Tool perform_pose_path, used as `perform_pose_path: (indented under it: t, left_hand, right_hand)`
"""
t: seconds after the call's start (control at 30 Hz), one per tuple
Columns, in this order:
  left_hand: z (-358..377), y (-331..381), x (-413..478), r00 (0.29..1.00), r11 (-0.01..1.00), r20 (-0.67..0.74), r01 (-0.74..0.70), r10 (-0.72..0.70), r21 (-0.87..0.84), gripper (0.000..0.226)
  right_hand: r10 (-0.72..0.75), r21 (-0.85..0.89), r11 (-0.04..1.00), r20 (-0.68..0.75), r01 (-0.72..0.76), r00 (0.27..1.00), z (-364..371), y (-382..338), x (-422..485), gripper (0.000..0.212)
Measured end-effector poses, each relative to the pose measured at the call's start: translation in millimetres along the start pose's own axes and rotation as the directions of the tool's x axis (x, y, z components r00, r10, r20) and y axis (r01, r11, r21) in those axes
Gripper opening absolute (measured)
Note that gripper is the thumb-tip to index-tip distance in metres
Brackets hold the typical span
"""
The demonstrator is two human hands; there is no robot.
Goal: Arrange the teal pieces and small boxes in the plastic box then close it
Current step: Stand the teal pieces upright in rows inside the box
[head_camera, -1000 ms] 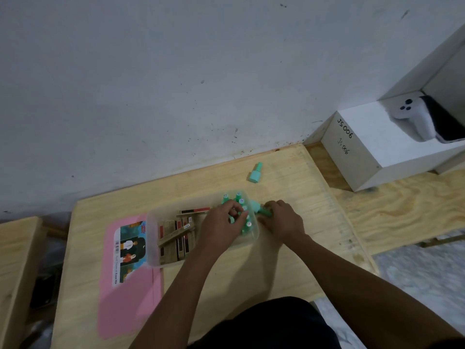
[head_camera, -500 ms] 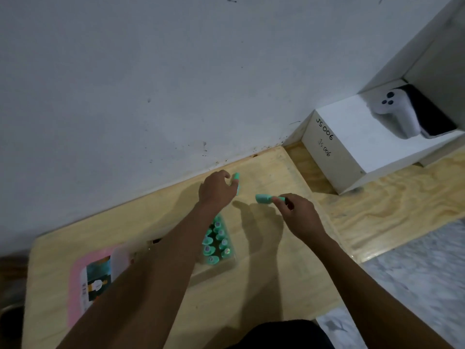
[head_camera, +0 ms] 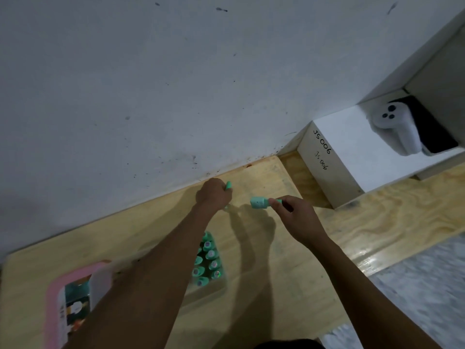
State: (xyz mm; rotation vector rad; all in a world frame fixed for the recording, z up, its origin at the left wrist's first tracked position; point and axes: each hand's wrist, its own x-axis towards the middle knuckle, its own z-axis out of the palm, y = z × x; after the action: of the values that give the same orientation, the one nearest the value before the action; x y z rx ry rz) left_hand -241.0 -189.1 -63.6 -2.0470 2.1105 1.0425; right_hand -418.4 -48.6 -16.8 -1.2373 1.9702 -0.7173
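The surface (head_camera: 264, 260) was pale yellow plywood with visible grain. Teal pieces (head_camera: 207, 260) stood packed in the clear plastic box (head_camera: 216, 288). A pink lid (head_camera: 54, 293) carried a multicoloured printed label. The wall (head_camera: 176, 84) was grey-white, speckled dark. The white box (head_camera: 352, 152) bore black handwriting.

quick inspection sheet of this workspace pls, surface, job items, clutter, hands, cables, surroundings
surface: pale wooden table set against a white wall
job's things: clear plastic box open, teal pieces standing inside; small boxes hidden by the forearm
clutter: pink lid lying at the table's left
grippers: left hand closed on a teal piece near the wall; right hand pinching another teal piece in the air
cables: nothing seen
surroundings: white box marked JS 006, a white controller on top
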Motion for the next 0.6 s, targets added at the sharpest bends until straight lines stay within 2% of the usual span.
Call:
perform_pose_path:
  t: [0.07, 0.13, 0.23, 0.3, 0.37, 0.4, 0.47, 0.6]
  left_hand:
    - [-16.0, -1.2, -12.6, 0.998, 0.98, 0.004, -0.062, 0.064, -0.189, 0.035]
    - [-34.0, -3.0, -35.2, 0.994, 0.893, 0.056, -0.062, 0.097, -0.447, 0.029]
    - [-52.3, -10.0, -71.9, 0.974, 0.609, 0.186, 0.07, 0.129, -0.79, 0.02]
    - [-56.4, -16.0, -91.9, 0.978, 0.405, 0.179, 0.12, 0.11, -0.906, 0.021]
    - [-58.3, -23.3, -113.5, 0.984, 0.266, 0.161, 0.136, 0.075, -0.954, 0.023]
    - [-57.7, -27.3, -123.4, 0.987, 0.245, 0.149, 0.129, 0.067, -0.961, 0.023]
    - [-53.7, -39.6, -144.5, 0.993, 0.276, 0.104, 0.085, 0.055, -0.957, 0.023]
    - [-48.1, -67.5, -185.7, 0.998, 0.467, -0.027, -0.055, 0.065, -0.883, 0.021]
  right_hand:
    - [-0.013, -0.01, 1.0, 0.017, 0.013, 1.0, 0.1, -4.6, -4.3, 0.035]
    - [-0.029, 0.031, 0.999, 0.026, 0.028, 0.999, 0.9, -9.6, -11.8, 0.033]
    - [-0.038, 0.107, 0.994, 0.02, 0.035, 0.999, 2.3, -19.8, -27.5, 0.028]
    - [-0.037, 0.142, 0.989, 0.008, 0.035, 0.999, 4.6, -25.5, -38.3, 0.03]
    - [-0.039, 0.178, 0.983, 0.002, 0.038, 0.999, 7.9, -31.5, -51.7, 0.034]
    - [-0.048, 0.182, 0.982, 0.002, 0.047, 0.999, 9.1, -34.1, -58.1, 0.034]
    - [-0.089, 0.135, 0.987, 0.015, 0.086, 0.996, 12.8, -39.5, -73.0, 0.03]
    - [-0.183, 0.011, 0.983, 0.067, 0.183, 0.981, 23.1, -42.3, -99.4, 0.03]
